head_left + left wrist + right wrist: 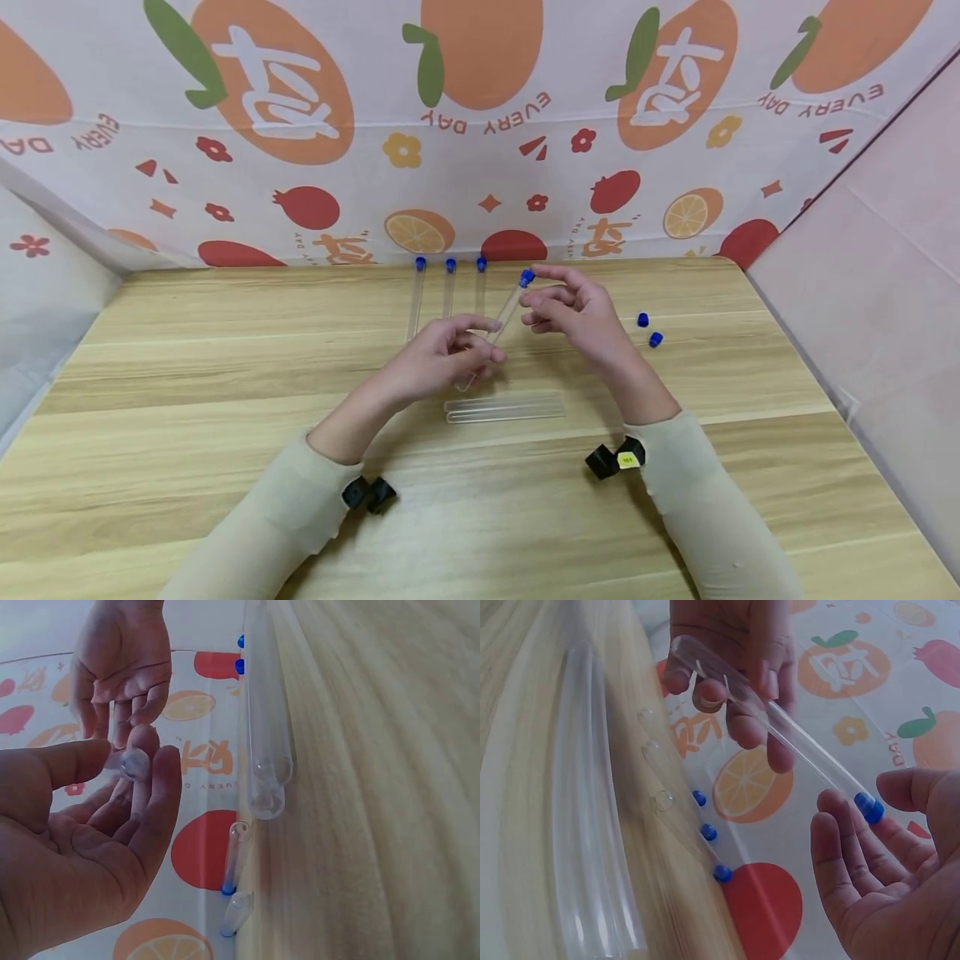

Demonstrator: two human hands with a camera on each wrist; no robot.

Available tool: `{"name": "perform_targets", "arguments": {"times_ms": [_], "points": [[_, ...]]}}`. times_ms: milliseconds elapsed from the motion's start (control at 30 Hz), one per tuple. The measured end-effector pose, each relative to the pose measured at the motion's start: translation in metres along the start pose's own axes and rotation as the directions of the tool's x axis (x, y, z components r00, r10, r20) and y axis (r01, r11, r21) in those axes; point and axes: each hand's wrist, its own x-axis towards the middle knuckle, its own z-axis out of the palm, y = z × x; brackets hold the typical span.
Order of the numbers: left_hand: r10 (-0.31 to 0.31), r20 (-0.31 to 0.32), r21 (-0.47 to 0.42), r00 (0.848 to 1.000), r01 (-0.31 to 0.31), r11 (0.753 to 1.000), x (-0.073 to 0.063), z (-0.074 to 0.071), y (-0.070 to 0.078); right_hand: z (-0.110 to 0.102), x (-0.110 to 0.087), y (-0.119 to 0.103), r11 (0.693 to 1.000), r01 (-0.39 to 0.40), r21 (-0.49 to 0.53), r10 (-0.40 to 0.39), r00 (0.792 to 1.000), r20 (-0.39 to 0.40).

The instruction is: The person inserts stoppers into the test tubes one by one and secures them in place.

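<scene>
Between the thumb and fingers of my left hand (pixel 446 357) is a clear test tube (pixel 802 746), held at a slant with its rounded end low. A blue cap (pixel 868 808) sits on its upper end. My right hand (pixel 573 312) is beside that cap, its index fingertip at the cap and its thumb a little apart from it in the right wrist view. The other right fingers are loosely bent. Below the hands, uncapped test tubes (pixel 504 408) lie side by side on the table. Two loose blue caps (pixel 642 319) lie right of the right hand.
Three capped test tubes (pixel 416 300) lie in a row at the back of the wooden table (pixel 225 417), their blue caps toward a fruit-printed cloth (pixel 360 192). The left hand partly covers their near ends in the head view.
</scene>
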Motion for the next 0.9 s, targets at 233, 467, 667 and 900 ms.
{"name": "perform_targets", "arguments": {"times_ms": [233,467,667,900], "points": [[-0.059,0.034,-0.093,0.998,0.062,0.994,0.002,0.001,0.0,-0.002,-0.001,0.001,0.999,-0.034,0.022,0.033,0.999,0.026],[-0.062,0.042,-0.09,0.997,0.065,0.994,0.007,0.004,-0.005,-0.002,0.001,0.0,0.997,-0.058,0.056,0.055,0.997,0.045],[-0.076,0.015,-0.109,0.997,0.077,0.991,0.014,0.003,-0.006,-0.003,0.004,0.004,0.993,-0.09,0.073,0.086,0.994,0.06],[-0.103,-0.039,-0.153,0.994,0.096,0.984,0.028,0.003,-0.007,-0.004,0.008,0.009,0.992,-0.101,0.072,0.094,0.991,0.095]]}}
